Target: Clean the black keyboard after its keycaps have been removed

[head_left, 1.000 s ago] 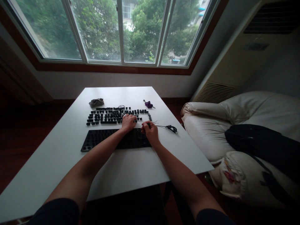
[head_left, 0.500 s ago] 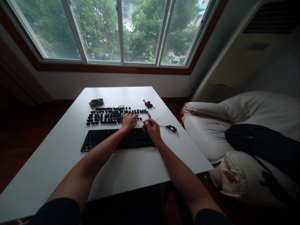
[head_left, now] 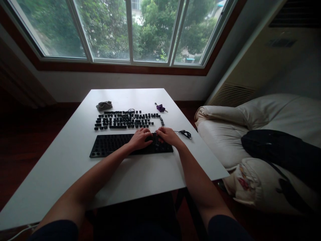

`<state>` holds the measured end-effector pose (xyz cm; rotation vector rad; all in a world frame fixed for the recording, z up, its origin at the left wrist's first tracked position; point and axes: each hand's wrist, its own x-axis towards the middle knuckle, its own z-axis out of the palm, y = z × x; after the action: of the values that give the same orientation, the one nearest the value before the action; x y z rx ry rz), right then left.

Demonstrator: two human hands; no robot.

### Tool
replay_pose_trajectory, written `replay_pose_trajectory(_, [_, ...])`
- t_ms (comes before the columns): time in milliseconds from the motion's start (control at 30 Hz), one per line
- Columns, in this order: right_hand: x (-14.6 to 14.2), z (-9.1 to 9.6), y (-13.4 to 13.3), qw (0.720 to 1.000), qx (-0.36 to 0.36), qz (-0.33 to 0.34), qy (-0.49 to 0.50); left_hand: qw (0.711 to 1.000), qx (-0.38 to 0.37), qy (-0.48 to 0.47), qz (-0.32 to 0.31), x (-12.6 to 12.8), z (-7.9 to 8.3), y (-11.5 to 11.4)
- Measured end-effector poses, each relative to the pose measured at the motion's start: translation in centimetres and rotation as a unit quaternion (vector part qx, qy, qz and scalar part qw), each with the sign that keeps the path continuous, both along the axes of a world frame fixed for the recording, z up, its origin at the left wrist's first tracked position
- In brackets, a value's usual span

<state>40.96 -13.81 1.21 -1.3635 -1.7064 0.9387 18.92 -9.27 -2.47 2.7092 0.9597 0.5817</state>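
Note:
A black keyboard base (head_left: 112,146) without its caps lies on the white table (head_left: 140,177). Both hands are over its right end. My left hand (head_left: 139,138) rests there with its fingers curled. My right hand (head_left: 170,135) is closed in a pinch, and its fingertips meet the left hand's at a small black piece (head_left: 155,139). Whether that piece is a keycap is too small to tell. Behind the keyboard, loose black keycaps (head_left: 125,119) lie in several rows.
A grey cloth (head_left: 104,105) lies at the far left of the keycaps and a purple tool (head_left: 160,107) at the far right. A thin black cable (head_left: 186,134) lies right of my right hand. A cream sofa (head_left: 250,134) with dark clothing stands beside the table.
Both hands have come back from the keycap rows onto the keyboard's right end and now meet there. The camera has tilted down slightly.

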Motion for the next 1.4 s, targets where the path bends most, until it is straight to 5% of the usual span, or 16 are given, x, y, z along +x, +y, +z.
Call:
replay_pose_trajectory(500, [-0.5,-1.6,-0.1,0.992,-0.100,0.017,0.070,0.999,0.023,0.009,0.032,-0.6,-0.6,0.1])
replay_pose_trajectory(867, [-2.0,-1.0,-1.7,0.997,-0.067,0.018,0.033,0.999,0.018,0.002,0.038,-0.6,-0.8,0.1])
replay_pose_trajectory(1000, [-2.2,0.0,-3.7,0.998,0.010,0.044,-0.032,0.999,0.019,-0.006,0.037,-0.6,-0.9,0.2])
replay_pose_trajectory(1133, [-2.0,-0.9,-5.2,0.995,0.078,-0.011,-0.056,0.999,0.017,-0.008,0.033,-0.8,-1.0,0.3])
replay_pose_trajectory(1400, [-3.0,-3.3,-5.0,0.989,0.069,-0.132,0.022,0.999,0.024,-0.011,0.034,-0.9,-1.0,0.1])
